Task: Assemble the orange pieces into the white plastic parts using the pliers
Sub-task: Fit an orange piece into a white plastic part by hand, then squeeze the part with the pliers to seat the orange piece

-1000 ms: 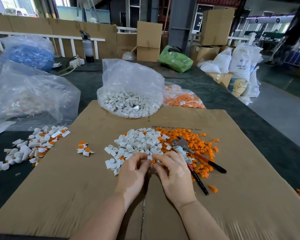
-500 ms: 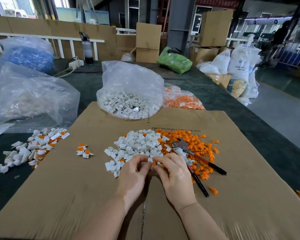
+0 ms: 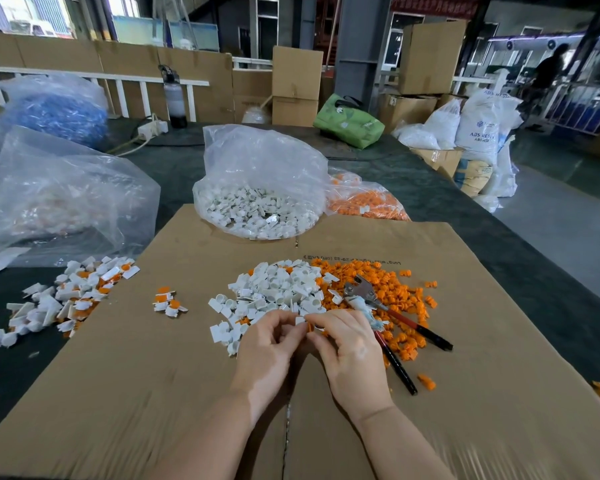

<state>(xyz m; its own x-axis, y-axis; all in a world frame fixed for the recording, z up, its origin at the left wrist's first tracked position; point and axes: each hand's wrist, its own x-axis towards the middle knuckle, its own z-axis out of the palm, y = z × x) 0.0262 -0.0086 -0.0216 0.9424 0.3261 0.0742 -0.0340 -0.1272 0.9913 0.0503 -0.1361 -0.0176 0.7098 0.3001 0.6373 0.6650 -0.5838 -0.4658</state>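
Both my hands meet at the 6 o'clock edge of the loose white plastic parts [image 3: 278, 292] on the cardboard sheet [image 3: 118, 375]. My left hand [image 3: 269, 348] has thumb and fingers curled inward toward a small white piece [image 3: 300, 319]. My right hand [image 3: 349, 344] pinches the same piece from the 3 o'clock side. An orange piece may sit between the fingertips too, but I cannot tell; they hide the joint.

Handling, as I judge it: the white part is a light, stiff moulding, thin-walled, with a flat tab and a round socket. It is smooth enough to slip, so I would grip across the tab's flat faces and leave the socket mouth free. The orange pieces [image 3: 395, 296] look like small rigid plugs, best held by the sides.

The pliers [image 3: 392, 317] lie untouched at 3 o'clock of my right hand, head on the orange heap, dark red-banded handles pointing toward 5 o'clock. I judge their squeeze should be gentle, as thin plastic may crack.

Assembled pieces [image 3: 73, 296] lie at 9 o'clock, with a smaller cluster [image 3: 168, 303] nearer. Bags of white stock [image 3: 257, 209] and orange stock [image 3: 364, 202] sit at 12 o'clock.
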